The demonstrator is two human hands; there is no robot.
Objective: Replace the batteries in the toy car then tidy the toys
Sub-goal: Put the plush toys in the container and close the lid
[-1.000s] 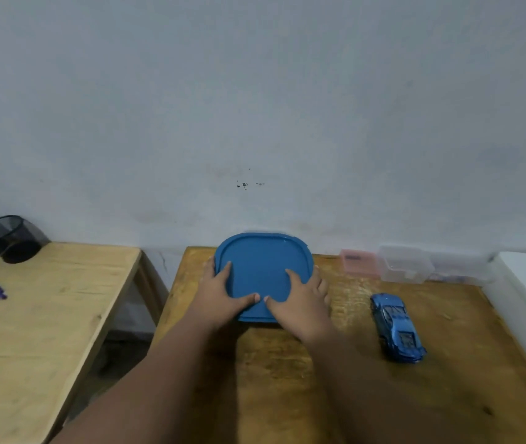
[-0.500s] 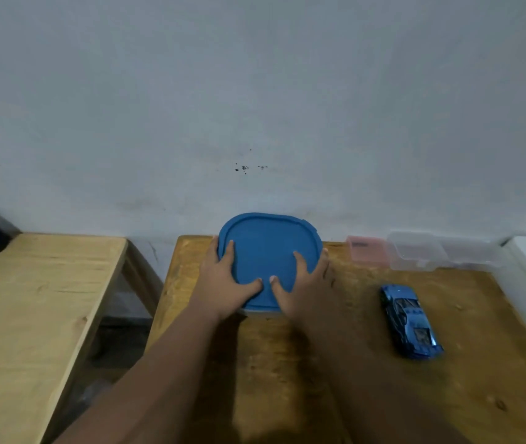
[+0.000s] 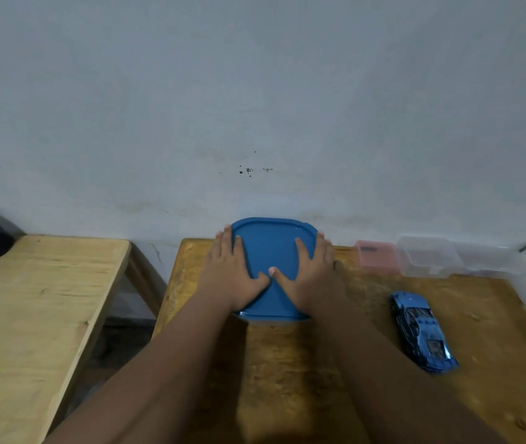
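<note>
Both hands lie flat with fingers spread on the blue lid (image 3: 271, 251) of a container at the wooden table's (image 3: 287, 379) 12 o'clock edge, left hand (image 3: 231, 277) at its 8 o'clock, right hand (image 3: 311, 278) at its 4 o'clock, thumbs nearly meeting. The blue toy car (image 3: 422, 330) sits at 3 o'clock, apart from the hands, below clear plastic boxes (image 3: 428, 261).

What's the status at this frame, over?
Left hand and right hand flat on blue lid, pressing. Toy car loose on table, right of container. Nothing obstructing.
</note>
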